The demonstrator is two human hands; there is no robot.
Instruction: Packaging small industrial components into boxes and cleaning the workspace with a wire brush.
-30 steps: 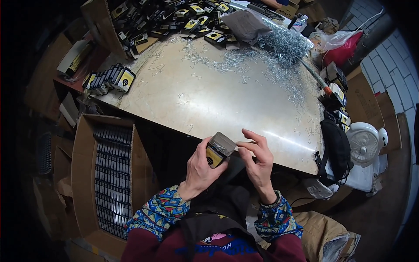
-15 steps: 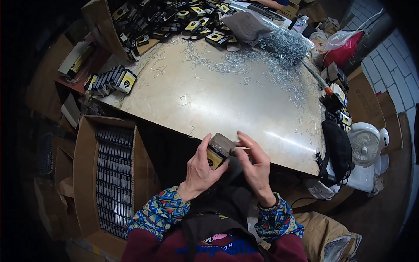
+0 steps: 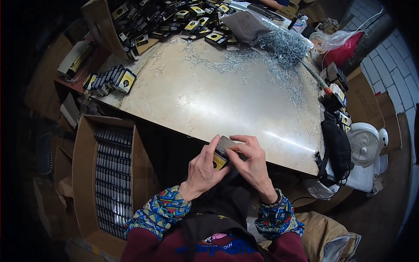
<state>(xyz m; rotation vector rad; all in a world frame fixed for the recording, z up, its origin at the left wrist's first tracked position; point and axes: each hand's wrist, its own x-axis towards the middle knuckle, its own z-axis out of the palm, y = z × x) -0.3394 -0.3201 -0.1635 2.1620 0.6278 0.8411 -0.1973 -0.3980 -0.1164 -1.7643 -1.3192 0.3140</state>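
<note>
In front of my body, at the near edge of the table, my left hand [image 3: 201, 169] is closed around a small black-and-yellow cardboard box [image 3: 219, 162]. The box is tilted, with its grey inner flap raised at the top. My right hand [image 3: 252, 160] is closed at the box's upper right side, thumb and index finger pressed together at its mouth. Small metal pieces seem to show just under the flap, though the fingers partly cover that spot. A bent wire hook [image 3: 190, 131] lies at the table's edge, left of the box.
Loose wire hooks [image 3: 283, 50] are heaped at the table's [image 3: 209, 100] far right. Many similar boxes [image 3: 192, 26] pile up at the back; a short row [image 3: 124, 81] stands at left. An open carton [image 3: 85, 174] holds packed rows of boxes. A white fan [image 3: 364, 146] stands at right.
My right hand has moved left and closed in on the box's mouth, its fingers coming together there. The box has shifted slightly right, and the flap is now partly covered.
</note>
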